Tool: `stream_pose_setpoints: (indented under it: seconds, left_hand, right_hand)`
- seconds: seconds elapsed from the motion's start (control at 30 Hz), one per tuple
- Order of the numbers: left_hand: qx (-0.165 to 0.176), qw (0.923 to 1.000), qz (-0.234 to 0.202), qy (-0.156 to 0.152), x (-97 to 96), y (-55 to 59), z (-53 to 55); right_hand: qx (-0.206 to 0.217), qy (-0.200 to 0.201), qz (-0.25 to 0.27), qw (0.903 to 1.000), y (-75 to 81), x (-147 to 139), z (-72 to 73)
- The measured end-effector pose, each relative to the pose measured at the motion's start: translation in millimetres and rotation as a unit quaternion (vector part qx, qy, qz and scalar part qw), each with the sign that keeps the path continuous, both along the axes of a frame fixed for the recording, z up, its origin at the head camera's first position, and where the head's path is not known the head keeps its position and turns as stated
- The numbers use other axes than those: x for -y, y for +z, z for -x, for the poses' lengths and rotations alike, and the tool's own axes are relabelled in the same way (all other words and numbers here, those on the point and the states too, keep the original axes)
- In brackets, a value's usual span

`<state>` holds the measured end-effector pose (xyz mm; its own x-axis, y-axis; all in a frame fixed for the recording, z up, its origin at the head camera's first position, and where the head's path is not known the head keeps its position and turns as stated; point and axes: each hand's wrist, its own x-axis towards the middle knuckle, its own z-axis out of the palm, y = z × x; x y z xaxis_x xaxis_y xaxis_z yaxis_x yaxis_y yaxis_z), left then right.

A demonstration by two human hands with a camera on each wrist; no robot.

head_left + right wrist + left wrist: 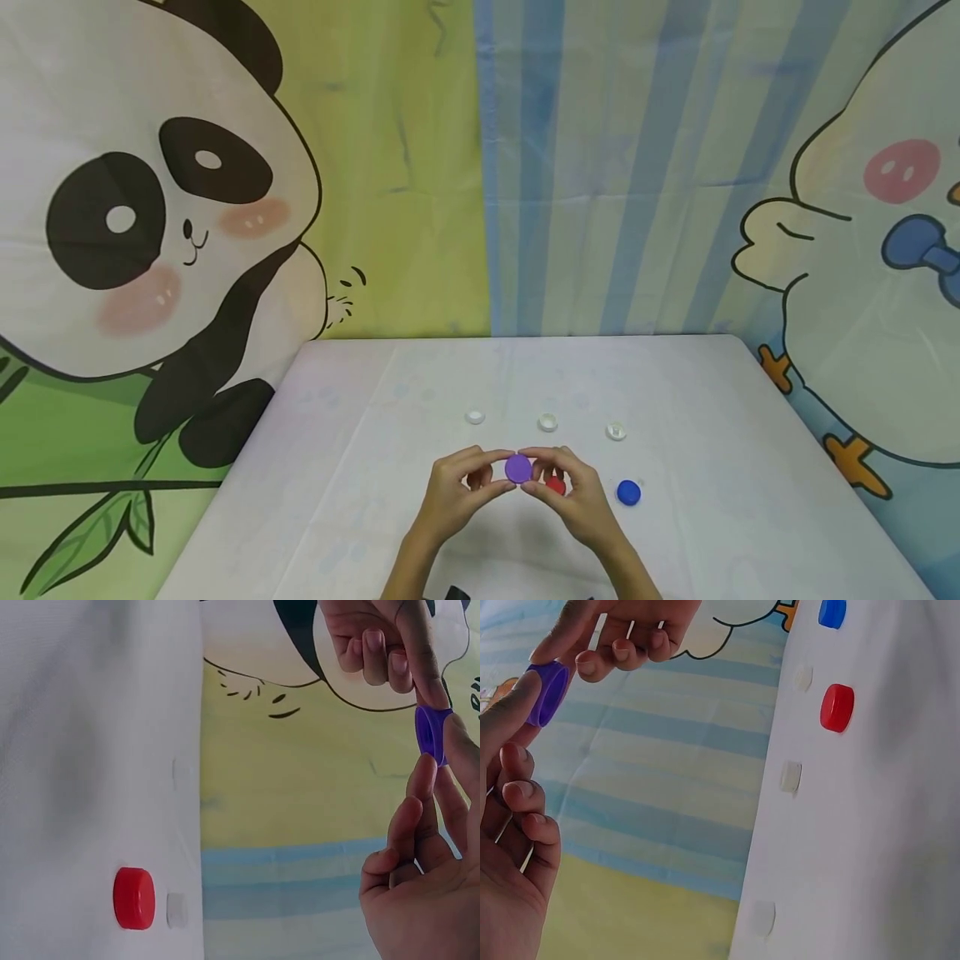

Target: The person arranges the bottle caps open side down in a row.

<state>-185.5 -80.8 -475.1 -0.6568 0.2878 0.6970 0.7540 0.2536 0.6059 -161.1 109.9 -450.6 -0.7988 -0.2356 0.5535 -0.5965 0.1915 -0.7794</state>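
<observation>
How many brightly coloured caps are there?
3: purple cap held between left grip and right grip; red cap on the table, partly hidden by right grip in head view; blue cap to its right.

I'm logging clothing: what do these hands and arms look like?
The left hand and right hand are bare, with no gloves or rings visible. No sleeves show on the forearms. The small black thing near the left one is unidentifiable.

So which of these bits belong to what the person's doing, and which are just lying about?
Seemingly in the job:
purple cap, pinched between left hand and right hand

Lying about, untouched:
red cap
blue cap
left white piece
middle white piece
right white piece
</observation>
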Motion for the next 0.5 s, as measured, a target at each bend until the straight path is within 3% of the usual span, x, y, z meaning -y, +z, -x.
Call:
stream_pose_setpoints:
  seconds: [0.3,0.5]
  left_hand:
    - [0.039,0.9979,0.033,0.039,23.0,-11.8,8.2]
    - [0.077,0.9941,0.050,0.058,36.9,-23.9,14.2]
  right_hand:
    - [-0.070,-0.062,-0.086,0.9919,-35.2,21,24.5]
    - [-0.037,-0.067,-0.094,0.9926,-50.1,39,33.4]
